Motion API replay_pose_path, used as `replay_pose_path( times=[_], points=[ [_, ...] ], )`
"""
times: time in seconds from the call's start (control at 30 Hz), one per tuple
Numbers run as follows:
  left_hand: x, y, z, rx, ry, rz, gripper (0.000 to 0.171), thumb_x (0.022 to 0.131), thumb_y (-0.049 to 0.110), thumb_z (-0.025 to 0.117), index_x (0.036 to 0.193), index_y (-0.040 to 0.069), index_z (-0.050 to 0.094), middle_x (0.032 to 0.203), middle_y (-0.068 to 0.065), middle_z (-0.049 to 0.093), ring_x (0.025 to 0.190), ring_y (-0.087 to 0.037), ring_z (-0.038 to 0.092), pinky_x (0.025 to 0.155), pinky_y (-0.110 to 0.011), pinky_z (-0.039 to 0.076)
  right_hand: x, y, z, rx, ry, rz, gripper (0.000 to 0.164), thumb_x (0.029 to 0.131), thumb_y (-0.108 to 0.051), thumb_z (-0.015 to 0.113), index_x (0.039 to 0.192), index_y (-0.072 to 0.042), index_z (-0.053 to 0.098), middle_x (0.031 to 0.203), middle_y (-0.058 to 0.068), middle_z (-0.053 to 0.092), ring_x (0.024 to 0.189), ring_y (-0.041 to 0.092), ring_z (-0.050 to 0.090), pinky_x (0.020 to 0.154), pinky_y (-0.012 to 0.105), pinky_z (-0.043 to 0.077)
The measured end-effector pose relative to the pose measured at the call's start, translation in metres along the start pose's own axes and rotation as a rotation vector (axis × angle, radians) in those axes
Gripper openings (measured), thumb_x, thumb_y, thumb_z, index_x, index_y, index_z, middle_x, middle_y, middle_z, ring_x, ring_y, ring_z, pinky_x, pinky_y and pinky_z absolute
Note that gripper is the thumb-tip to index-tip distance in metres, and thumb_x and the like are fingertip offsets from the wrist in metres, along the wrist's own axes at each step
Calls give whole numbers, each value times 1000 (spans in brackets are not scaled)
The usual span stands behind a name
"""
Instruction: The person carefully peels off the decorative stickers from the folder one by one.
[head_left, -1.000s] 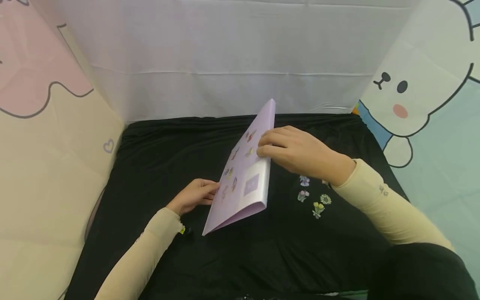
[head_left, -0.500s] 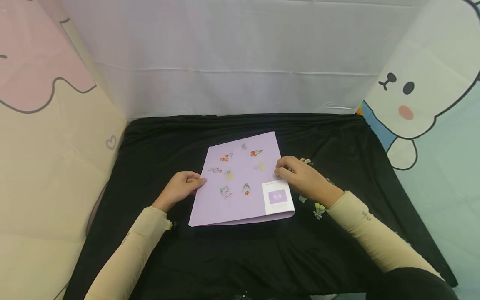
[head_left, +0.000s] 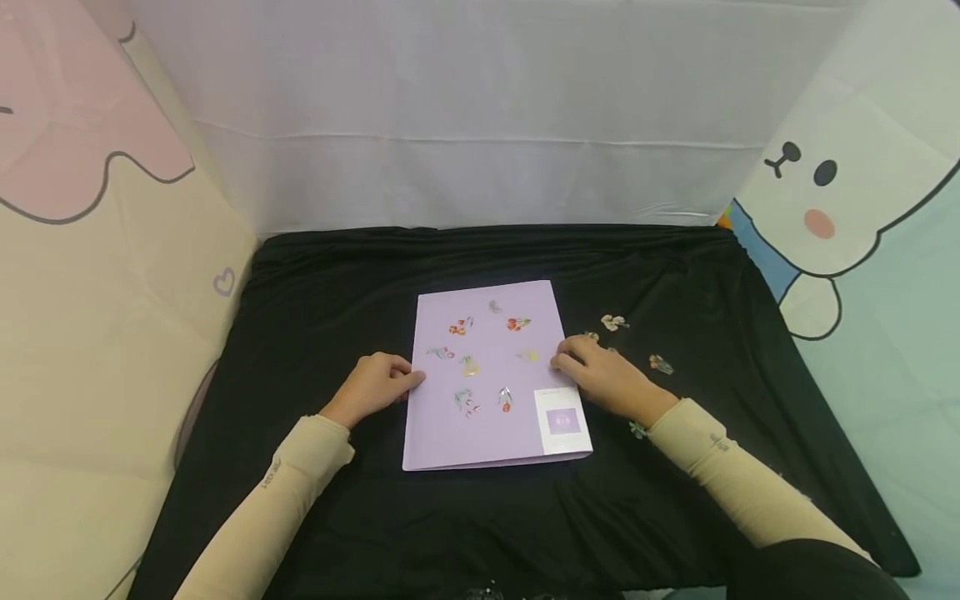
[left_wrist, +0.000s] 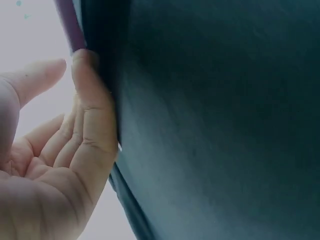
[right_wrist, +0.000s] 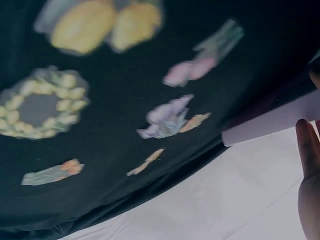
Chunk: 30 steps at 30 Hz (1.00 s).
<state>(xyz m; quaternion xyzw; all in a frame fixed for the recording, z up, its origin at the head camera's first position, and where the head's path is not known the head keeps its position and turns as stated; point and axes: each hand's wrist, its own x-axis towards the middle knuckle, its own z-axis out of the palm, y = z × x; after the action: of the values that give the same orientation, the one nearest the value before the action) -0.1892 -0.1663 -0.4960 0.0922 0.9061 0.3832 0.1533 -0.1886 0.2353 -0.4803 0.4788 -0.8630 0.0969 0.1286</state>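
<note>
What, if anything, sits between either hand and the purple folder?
Nothing visible. The left hand touches the purple folder at its left edge, the right hand at its right. Loose flower cutouts lie beyond that right edge, not blocking.

One folder [head_left: 491,379] — eight flower motifs [head_left: 518,323], seven loose flower cutouts [right_wrist: 166,118]
</note>
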Motion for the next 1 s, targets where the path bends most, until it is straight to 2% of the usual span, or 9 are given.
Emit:
replay_pose_path(
  times=[0.1, 0.3, 0.47, 0.63, 0.8, 1.0],
  points=[
    [0, -1, 0, 46, 23, 6, 27, 94, 26, 72, 105, 1, 75, 72, 1, 67, 62, -17, 61, 59, -32, 51, -1, 4, 2, -2, -12, 37, 31, 85, 6, 68, 113, -4, 59, 110, 15, 58, 96, 27, 59, 80, 40, 55],
    [3, 0, -2, 116, 68, 17, 26, 92, 26, 74, 102, 1, 76, 78, -3, 69, 63, -18, 60, 60, -31, 52, 1, 9, 0, 14, -8, 50, 37, 82, 4, 77, 115, -4, 63, 110, 12, 61, 98, 24, 60, 84, 36, 54],
    [6, 3, -1, 148, 82, 14, 26, 92, 25, 74, 103, 1, 75, 86, -6, 71, 67, -18, 62, 64, -31, 54, 9, 7, 0, 39, -10, 65, 34, 81, 0, 80, 112, -5, 67, 108, 11, 64, 94, 24, 61, 81, 36, 55],
    [10, 7, 3, 153, 91, 8, 28, 93, 23, 73, 109, 0, 72, 93, -10, 71, 71, -19, 63, 66, -32, 55, 16, 3, 5, 59, -24, 126, 30, 83, -2, 79, 111, -2, 68, 108, 15, 63, 94, 27, 58, 79, 39, 52],
    [15, 11, 8, 197, 123, 48, 29, 93, 20, 73, 113, -1, 70, 95, -12, 70, 72, -20, 63, 65, -32, 55, 20, -1, 10, 93, -40, 167, 26, 86, -3, 77, 110, 3, 67, 108, 19, 61, 96, 30, 61, 84, 42, 53],
    [24, 15, 12, 269, 180, 103, 24, 93, 16, 70, 109, -1, 72, 91, -11, 67, 75, -22, 61, 65, -34, 54, 21, -4, 15, 136, -43, 202, 24, 85, 0, 76, 106, 7, 67, 104, 21, 61, 92, 31, 63, 82, 42, 53]
  ],
)
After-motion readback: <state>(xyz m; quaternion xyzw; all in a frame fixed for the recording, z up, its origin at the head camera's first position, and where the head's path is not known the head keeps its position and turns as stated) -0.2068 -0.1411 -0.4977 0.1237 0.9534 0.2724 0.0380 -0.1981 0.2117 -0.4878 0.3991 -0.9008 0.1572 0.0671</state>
